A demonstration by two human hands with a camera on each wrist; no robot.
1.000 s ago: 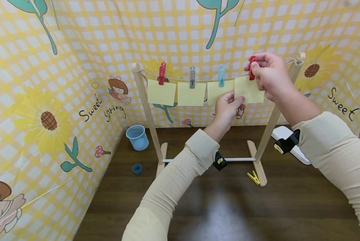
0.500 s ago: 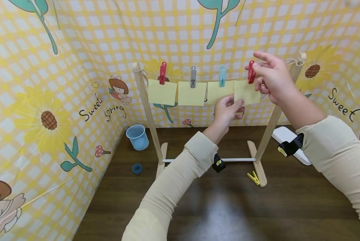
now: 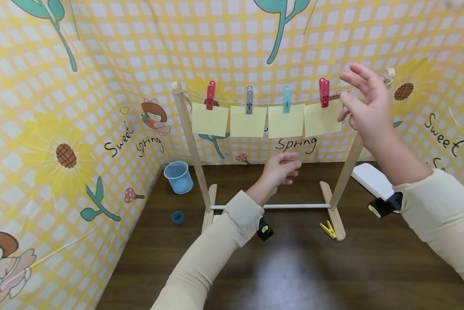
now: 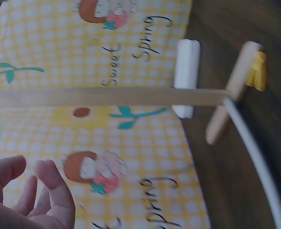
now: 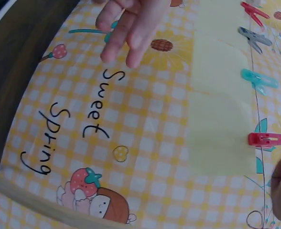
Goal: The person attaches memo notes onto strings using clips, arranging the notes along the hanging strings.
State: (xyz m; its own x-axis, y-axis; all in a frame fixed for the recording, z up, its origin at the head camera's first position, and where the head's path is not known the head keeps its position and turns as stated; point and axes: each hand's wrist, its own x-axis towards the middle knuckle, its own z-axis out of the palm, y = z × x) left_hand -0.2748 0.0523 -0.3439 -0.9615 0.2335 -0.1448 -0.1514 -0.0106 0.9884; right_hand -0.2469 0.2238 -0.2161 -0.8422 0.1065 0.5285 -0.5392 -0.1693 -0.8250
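Note:
Four pale yellow paper notes hang in a row from a thin string, each under a clothespin. The rightmost note is held by a red clothespin. My right hand hovers just right of that clothespin, fingers spread and holding nothing. Below the notes, my left hand is in the air with its fingers loosely bent and nothing between them. A light blue clothespin, a grey clothespin and another red clothespin grip the other notes. The left wrist view shows thumb and fingertips apart.
The string runs between two wooden posts joined low by a white rod. A yellow clothespin lies beside the right foot. On the floor are a blue bucket, a small blue ring and a white flat object.
My right hand has let go of the red clothespin and moved right. My left hand has released the rightmost note and dropped down and left. The note stays hanging.

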